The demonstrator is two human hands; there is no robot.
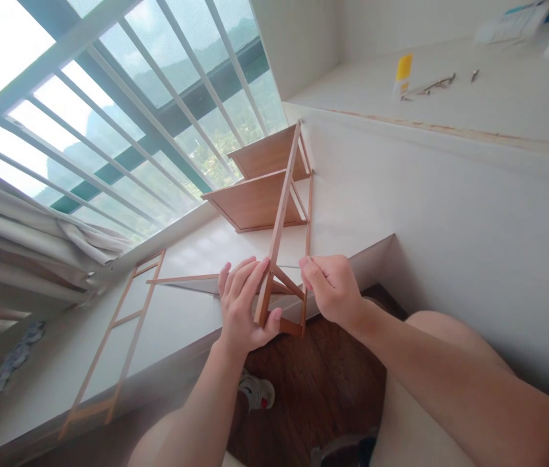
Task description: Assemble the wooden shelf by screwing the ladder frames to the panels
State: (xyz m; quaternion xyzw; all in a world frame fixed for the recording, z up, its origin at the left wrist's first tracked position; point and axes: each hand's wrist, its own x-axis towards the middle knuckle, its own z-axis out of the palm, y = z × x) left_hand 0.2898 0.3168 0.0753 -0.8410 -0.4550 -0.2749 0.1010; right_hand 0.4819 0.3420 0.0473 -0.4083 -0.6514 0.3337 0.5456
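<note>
left hand [248, 305] has fingers clamped on the wooden frame [282, 207]; right hand [333, 285], fingers together, hides whatever it may pinch.

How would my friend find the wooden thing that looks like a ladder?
Start at the barred window and look down to the white ledge below. On its left part, near the curtain, is a thin wooden frame. Unlike the rack in the left hand, it shows only rails and rungs.

Head-worn view, tilted, forward and downward, near wooden shelf [261, 202]
</note>
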